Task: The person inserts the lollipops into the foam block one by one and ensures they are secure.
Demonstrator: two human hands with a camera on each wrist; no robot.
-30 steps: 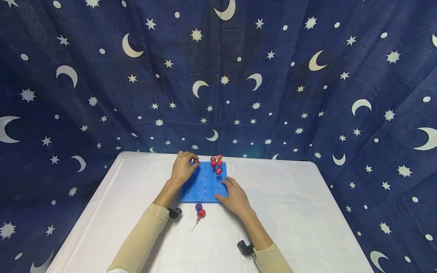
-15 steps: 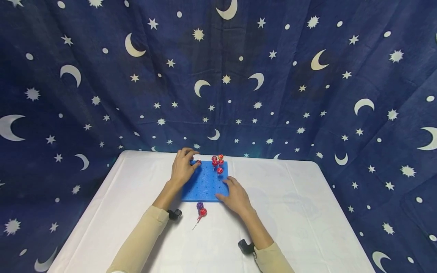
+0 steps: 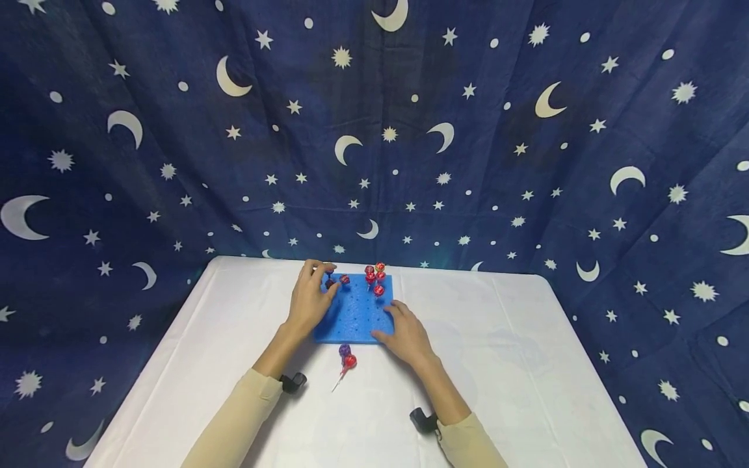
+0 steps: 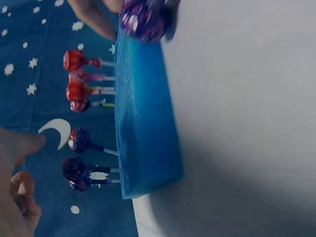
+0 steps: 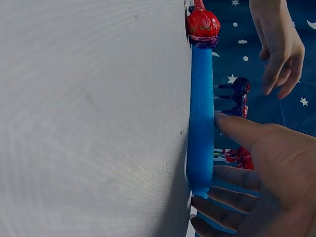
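A blue foam block [image 3: 351, 318] with rows of small holes lies on the table, lollipops standing in it by their sticks. Several red-wrapped lollipops [image 3: 379, 290] stand at its far right, and dark purple ones [image 4: 79, 140] at its far left. Beside the purple lollipops hovers my left hand [image 3: 309, 302], fingers loosely bent, holding nothing. Spread fingers of my right hand [image 3: 407, 333] rest on the block's right side, thumb at the near edge [image 5: 232, 126]. In front of the block lie a red lollipop [image 3: 349, 361] and a purple lollipop [image 3: 344, 350], close together.
A white cloth covers the table [image 3: 497, 364]. Behind it hangs a dark blue curtain [image 3: 404, 162] with moons and stars. Black wrist cameras [image 3: 422, 421] sit on both forearms.
My left hand has let go of a dark purple lollipop, which now stands in the block, and has drawn back slightly left. My right hand keeps its place at the block.
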